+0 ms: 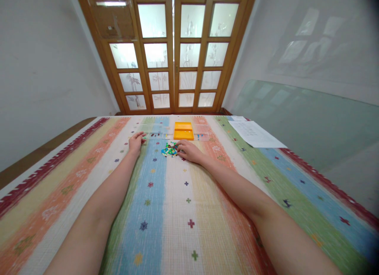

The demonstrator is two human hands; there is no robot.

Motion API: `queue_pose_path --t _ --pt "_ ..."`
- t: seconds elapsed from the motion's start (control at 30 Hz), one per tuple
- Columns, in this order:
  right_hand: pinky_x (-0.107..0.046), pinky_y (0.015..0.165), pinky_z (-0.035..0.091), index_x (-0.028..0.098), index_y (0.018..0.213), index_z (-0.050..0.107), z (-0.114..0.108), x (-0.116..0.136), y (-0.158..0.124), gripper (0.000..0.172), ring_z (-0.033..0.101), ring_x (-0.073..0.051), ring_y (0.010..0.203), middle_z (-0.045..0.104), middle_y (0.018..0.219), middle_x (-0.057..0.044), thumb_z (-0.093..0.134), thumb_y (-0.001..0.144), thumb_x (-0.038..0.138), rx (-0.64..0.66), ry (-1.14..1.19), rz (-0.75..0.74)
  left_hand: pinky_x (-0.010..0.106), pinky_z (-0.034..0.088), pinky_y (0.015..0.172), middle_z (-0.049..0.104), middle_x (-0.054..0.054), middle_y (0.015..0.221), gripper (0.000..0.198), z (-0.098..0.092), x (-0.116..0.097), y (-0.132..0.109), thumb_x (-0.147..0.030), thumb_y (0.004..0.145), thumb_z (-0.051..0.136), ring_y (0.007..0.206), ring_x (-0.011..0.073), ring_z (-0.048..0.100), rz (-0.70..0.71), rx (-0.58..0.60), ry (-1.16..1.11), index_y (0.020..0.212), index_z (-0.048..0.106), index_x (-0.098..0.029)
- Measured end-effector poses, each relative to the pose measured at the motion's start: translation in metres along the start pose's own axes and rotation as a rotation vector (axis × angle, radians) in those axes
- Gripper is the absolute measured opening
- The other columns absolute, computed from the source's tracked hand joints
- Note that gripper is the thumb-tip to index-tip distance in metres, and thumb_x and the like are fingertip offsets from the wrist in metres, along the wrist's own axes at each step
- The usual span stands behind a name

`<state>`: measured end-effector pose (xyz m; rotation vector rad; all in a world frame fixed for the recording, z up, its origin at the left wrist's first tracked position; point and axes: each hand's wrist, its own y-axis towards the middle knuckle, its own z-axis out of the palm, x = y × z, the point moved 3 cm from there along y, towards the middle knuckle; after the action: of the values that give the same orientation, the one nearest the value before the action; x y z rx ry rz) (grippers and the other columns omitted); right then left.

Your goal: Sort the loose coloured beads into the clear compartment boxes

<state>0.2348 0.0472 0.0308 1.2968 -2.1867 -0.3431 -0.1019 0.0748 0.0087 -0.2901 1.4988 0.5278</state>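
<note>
My left hand (pixel 136 143) is at the left end of a clear plastic box (pixel 162 137), its bent fingers and thumb closed around that corner. Small dark red, green and yellow pieces lie spaced out in the box. At the right edge of a pile of tiny coloured pieces (pixel 168 150), my right hand (pixel 189 151) rests with curled fingertips among them; whatever they pinch is too small to make out. Blue, green, white, yellow and dark red pieces mix in the pile. Just behind it an open orange case (pixel 183 134) stands with its lid tipped back.
Another clear box (pixel 204 137) holding a few blue pieces adjoins the orange case on the right. Printed white sheets (pixel 251 133) lie at the table's right far side. A striped cloth (pixel 174 211) covers the table. Beyond are wooden glass-paned doors (pixel 173 40) and a glass panel (pixel 304 129).
</note>
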Motion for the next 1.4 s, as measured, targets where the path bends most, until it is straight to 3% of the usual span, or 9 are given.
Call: queue_pose_path --t 0.1,0.27,0.43,0.6,0.77,1.0,1.13,1.27,1.4 --pt "-0.040 0.105 0.050 0.024 0.091 0.078 0.000 0.000 0.000 0.011 0.066 -0.024 0.118 0.073 0.124 -0.008 0.068 0.095 0.020 0.000 0.034 0.015 0.024 0.054 0.065 0.076 0.014 0.119 0.051 -0.002 -0.003 0.001 -0.030 0.083 0.070 0.066 0.0107 0.068 -0.045 0.017 -0.038 0.132 0.068 -0.017" --pt "-0.034 0.095 0.051 0.023 0.097 0.077 -0.003 -0.004 -0.001 0.010 0.069 -0.022 0.105 0.077 0.111 -0.006 0.068 0.094 0.021 -0.053 0.070 0.098 0.026 0.058 0.072 0.072 0.013 0.133 0.080 -0.003 -0.005 0.002 -0.032 0.086 0.072 0.072 0.0123 0.074 -0.132 0.057 -0.114 0.159 0.042 -0.025" --pt "-0.027 0.075 0.046 0.022 0.098 0.077 -0.006 -0.011 -0.003 0.013 0.065 -0.018 0.079 0.077 0.092 -0.004 0.064 0.098 0.025 -0.074 0.033 0.232 0.024 0.056 0.068 0.074 0.014 0.128 0.067 -0.001 -0.003 0.001 -0.024 0.084 0.068 0.069 0.0113 0.072 -0.122 0.070 -0.101 0.150 0.052 -0.019" --pt "-0.026 0.072 0.043 0.020 0.095 0.073 -0.007 -0.016 -0.005 0.011 0.062 -0.017 0.077 0.074 0.088 -0.003 0.062 0.095 0.022 -0.123 0.049 0.274 0.024 0.054 0.065 0.077 0.012 0.112 0.048 0.003 0.000 -0.001 -0.024 0.081 0.067 0.068 0.0121 0.069 -0.057 0.116 -0.015 0.129 0.067 -0.016" --pt "-0.028 0.074 0.045 0.020 0.093 0.070 -0.012 -0.023 -0.004 0.012 0.063 -0.018 0.080 0.073 0.090 -0.004 0.059 0.092 0.017 -0.219 0.082 0.297 0.026 0.054 0.067 0.077 0.010 0.106 0.045 0.005 0.008 0.002 -0.028 0.081 0.065 0.069 0.0138 0.068 0.005 0.168 0.087 0.124 0.069 -0.016" --pt "-0.033 0.083 0.049 0.021 0.097 0.071 -0.036 -0.062 -0.016 0.016 0.065 -0.022 0.088 0.075 0.097 -0.007 0.056 0.092 0.018 -0.435 -0.041 0.490 0.038 0.058 0.088 0.078 0.007 0.102 0.036 0.020 0.012 -0.005 -0.033 0.090 0.056 0.084 0.0214 0.071 0.239 0.353 0.468 0.117 0.074 -0.018" --pt "-0.037 0.086 0.050 0.020 0.100 0.072 -0.055 -0.092 -0.033 0.023 0.064 -0.025 0.091 0.075 0.100 -0.009 0.050 0.094 0.019 -0.539 -0.203 0.617 0.041 0.054 0.102 0.078 0.007 0.116 0.034 0.036 0.002 -0.025 -0.030 0.094 0.053 0.105 0.0253 0.072 0.434 0.446 0.673 0.118 0.076 -0.023" --pt "-0.044 0.098 0.049 0.018 0.109 0.074 -0.059 -0.106 -0.039 0.028 0.064 -0.031 0.107 0.074 0.115 -0.014 0.051 0.093 0.018 -0.474 -0.324 0.611 0.044 0.049 0.112 0.075 0.008 0.126 0.034 0.051 -0.009 -0.045 -0.029 0.096 0.054 0.121 0.0273 0.066 0.624 0.548 0.804 0.123 0.075 -0.024" --pt "-0.046 0.104 0.047 0.019 0.112 0.075 -0.049 -0.101 -0.034 0.029 0.062 -0.032 0.115 0.073 0.120 -0.014 0.052 0.094 0.017 -0.408 -0.346 0.554 0.045 0.042 0.120 0.072 0.010 0.134 0.037 0.061 -0.011 -0.056 -0.032 0.102 0.047 0.130 0.0264 0.061 0.757 0.693 0.867 0.125 0.075 -0.021"
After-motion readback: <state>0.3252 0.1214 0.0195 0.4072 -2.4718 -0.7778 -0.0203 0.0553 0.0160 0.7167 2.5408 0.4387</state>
